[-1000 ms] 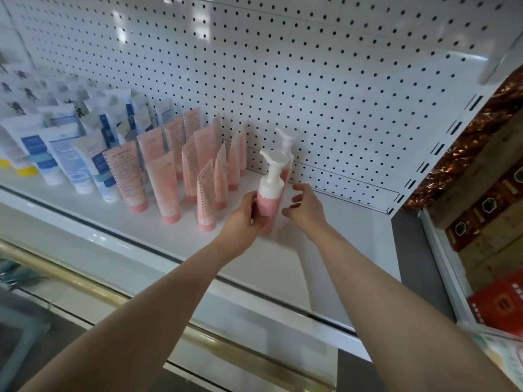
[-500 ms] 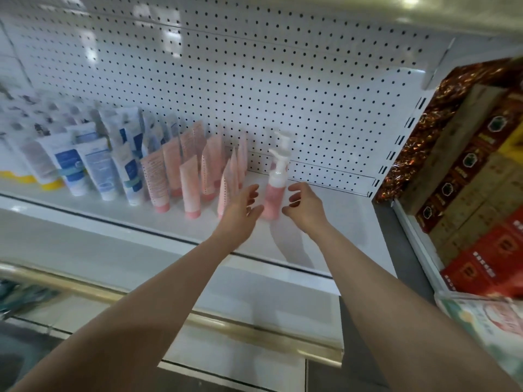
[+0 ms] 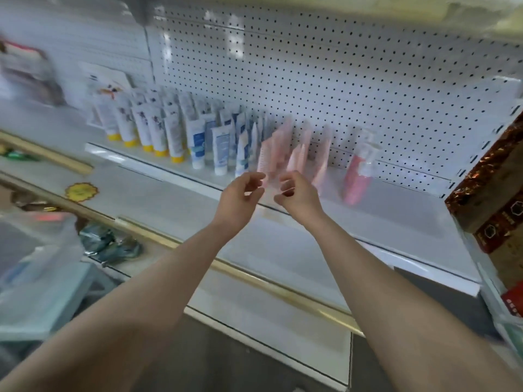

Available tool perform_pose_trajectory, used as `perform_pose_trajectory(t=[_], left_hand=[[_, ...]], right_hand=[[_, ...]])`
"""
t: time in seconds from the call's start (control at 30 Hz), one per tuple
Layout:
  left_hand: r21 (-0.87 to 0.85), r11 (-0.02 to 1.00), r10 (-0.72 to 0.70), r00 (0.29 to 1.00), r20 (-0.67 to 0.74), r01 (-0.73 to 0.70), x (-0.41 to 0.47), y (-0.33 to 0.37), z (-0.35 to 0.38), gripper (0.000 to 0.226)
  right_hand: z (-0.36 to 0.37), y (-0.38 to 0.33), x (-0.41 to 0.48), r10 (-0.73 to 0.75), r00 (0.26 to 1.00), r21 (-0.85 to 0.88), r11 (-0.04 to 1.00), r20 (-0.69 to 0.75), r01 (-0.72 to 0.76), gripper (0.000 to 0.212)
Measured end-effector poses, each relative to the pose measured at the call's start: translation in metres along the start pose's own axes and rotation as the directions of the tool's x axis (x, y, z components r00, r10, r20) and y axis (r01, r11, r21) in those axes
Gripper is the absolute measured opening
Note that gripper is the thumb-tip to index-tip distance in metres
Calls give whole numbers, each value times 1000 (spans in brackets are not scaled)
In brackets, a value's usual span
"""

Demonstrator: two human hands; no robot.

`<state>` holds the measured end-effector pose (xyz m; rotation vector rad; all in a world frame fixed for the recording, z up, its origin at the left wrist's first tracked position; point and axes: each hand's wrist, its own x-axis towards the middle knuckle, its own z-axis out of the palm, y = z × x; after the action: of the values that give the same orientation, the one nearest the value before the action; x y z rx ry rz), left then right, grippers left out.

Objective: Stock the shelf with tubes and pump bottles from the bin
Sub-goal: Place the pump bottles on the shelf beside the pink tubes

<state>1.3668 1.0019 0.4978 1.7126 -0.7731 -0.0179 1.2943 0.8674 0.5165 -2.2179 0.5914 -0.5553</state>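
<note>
The shelf point(image 3: 396, 219) looks well on in its stocking. From ten o'clock toward two o'clock of the hands, a row runs along the pegboard back point(image 3: 339, 80): white tubes with yellow caps point(image 3: 147, 131), white-and-blue tubes point(image 3: 220, 149), pink tubes point(image 3: 283, 154), and last the pink pump bottles point(image 3: 358, 176), standing upright one behind the other. Past the bottles, at three o'clock, the shelf has bare white board, so I judge there is room for more stock.

The left hand point(image 3: 240, 199) and right hand point(image 3: 297, 200) hang close together in front of the pink tubes, apart from them. Each grip is loose, fingers half curled, with nothing in it as far as the blur shows.

At eight o'clock sits a translucent bin point(image 3: 42, 264); its contents are too smeared to tell, so what is left cannot be counted. A brass-coloured rail point(image 3: 254, 274) runs below the shelf, and brown cartons point(image 3: 495, 210) are stacked at three o'clock. A yellow sticker point(image 3: 81, 190) lies on the lower ledge.
</note>
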Motion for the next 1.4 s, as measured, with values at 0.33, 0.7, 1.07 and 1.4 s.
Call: perform_pose_trajectory(t=[0.33, 0.7, 1.07, 1.4], left_hand=[[140, 983, -82, 960, -267, 122, -40, -64, -174, 25], [215, 922, -185, 855, -485, 322, -43, -161, -344, 25], [204, 859, -293, 778, -556, 469, 12, -257, -495, 22], [285, 748, -426, 763, -486, 599, 27, -363, -589, 26]], right_hand=[[164, -106, -16, -184, 939, 126, 980, 292, 153, 34], [345, -195, 10, -296, 807, 207, 954, 511, 219, 28], [505, -273, 84, -315, 702, 249, 948, 639, 199, 27], [652, -301, 110, -194, 606, 181, 980, 772, 84, 30]])
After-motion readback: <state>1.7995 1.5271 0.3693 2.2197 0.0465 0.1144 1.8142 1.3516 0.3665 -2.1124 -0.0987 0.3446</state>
